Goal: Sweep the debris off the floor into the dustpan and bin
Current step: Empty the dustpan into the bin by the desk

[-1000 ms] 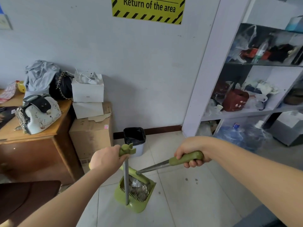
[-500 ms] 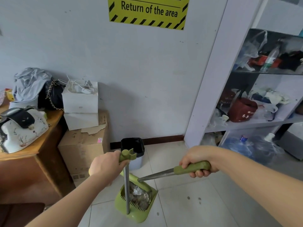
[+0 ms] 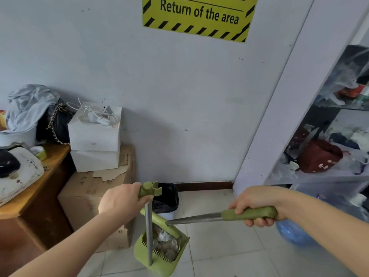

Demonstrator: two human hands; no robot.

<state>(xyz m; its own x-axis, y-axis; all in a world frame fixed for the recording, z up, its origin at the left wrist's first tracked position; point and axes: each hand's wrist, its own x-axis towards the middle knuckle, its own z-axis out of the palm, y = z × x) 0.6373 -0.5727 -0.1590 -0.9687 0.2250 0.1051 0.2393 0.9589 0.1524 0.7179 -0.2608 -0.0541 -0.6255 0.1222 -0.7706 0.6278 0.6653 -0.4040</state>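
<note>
My left hand [image 3: 121, 200] grips the green top of the dustpan handle [image 3: 148, 189], whose metal pole runs down into the green dustpan [image 3: 143, 256]. Crumpled wrappers and brownish debris [image 3: 166, 243] lie inside the pan, which hangs above the tiled floor. My right hand [image 3: 257, 204] is closed around the green grip of the broom [image 3: 249, 213]; its metal shaft points left and ends at the green broom head [image 3: 169, 226] resting in the pan. A small bin with a black liner [image 3: 166, 198] stands by the wall just behind the dustpan.
A cardboard box [image 3: 95, 198] topped with two white boxes [image 3: 94, 136] stands left of the bin. A wooden desk [image 3: 30, 188] with bags is at far left. A white shelf unit [image 3: 283, 100] with clutter fills the right; a blue water jug [image 3: 293, 232] lies below my right wrist.
The view has come closer to the wall and the bin. Both hands keep their hold, and the dustpan with the debris has been carried toward the bin.
</note>
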